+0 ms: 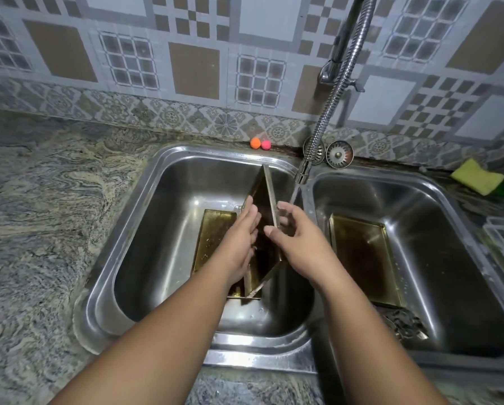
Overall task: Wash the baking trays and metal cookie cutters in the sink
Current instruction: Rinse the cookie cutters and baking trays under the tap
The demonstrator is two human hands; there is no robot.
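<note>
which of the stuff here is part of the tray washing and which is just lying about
Job: upright tray, gripped by right hand, left hand flat against it; flat tray in left basin; tray in right basin; running tap; yellow sponge.
Lying about: orange ball, pink ball, sink strainer, clear container.

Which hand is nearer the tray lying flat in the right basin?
Right. The right hand grips the raised tray on the side facing the flat tray; the left hand presses the raised tray's other face, farther off.
</note>
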